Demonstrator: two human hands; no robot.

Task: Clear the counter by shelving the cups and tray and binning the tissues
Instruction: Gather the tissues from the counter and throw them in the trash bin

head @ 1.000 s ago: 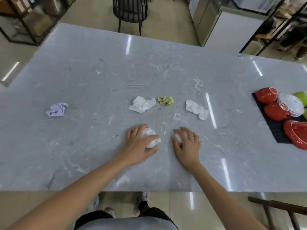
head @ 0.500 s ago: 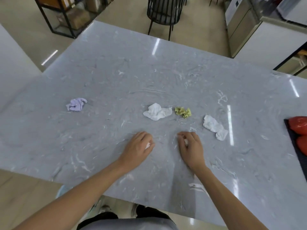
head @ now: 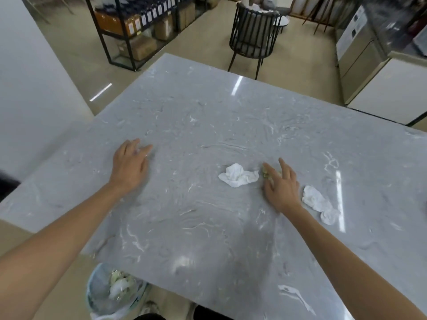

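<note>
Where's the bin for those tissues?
The bin stands on the floor at the counter's near edge, lower left in the head view, below the left forearm.

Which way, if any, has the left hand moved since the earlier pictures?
Yes. The left hand has moved leftward, away from the crumpled white tissue in the middle of the counter, which it was near before.

From my remote feed, nothing legible: the white labels on the dark bottles (head: pixel 147 16) lining the metal shelf (head: pixel 129 33) are too blurred to read.
</note>
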